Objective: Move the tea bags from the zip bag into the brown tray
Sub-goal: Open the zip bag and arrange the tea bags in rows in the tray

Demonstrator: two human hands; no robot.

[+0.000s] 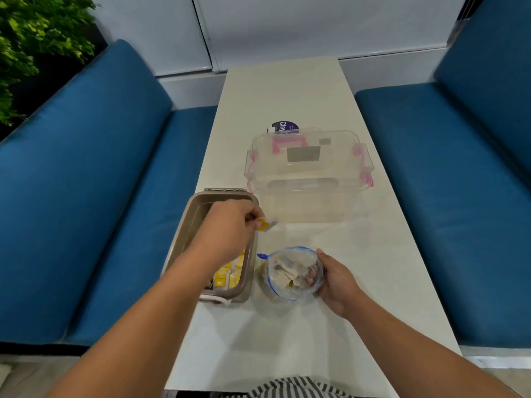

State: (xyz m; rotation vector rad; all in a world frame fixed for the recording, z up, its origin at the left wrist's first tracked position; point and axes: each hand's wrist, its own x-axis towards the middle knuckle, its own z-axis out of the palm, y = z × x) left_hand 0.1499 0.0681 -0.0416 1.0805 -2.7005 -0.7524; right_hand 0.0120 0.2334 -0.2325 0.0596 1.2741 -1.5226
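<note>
Striped cloth (290, 389) at the bottom edge, then a long pale cream table (287, 340) running away from the camera. Right hand (334, 282) grips the clear zip bag with blue seal (287, 272), fingers curled into its open mouth; pale tea bags show inside, count unclear through the plastic. Just left of it sits the brown rectangular plastic tray (193, 222), with yellow-tagged tea bags (227, 275) packed at its near end, partly hidden by the left forearm. Left hand (230, 225) hovers over the tray's far right corner, pinching one yellow-and-white tea bag (265, 224). Beyond sits a clear plastic storage box with pink latches (307, 173), and behind it a dark purple round tub (284, 127), mostly blocked. Blue cushioned benches (86, 182) flank the table on both sides. A green leafy plant (34, 38) stands far left, with a white panelled wall (316, 30) at the back.
</note>
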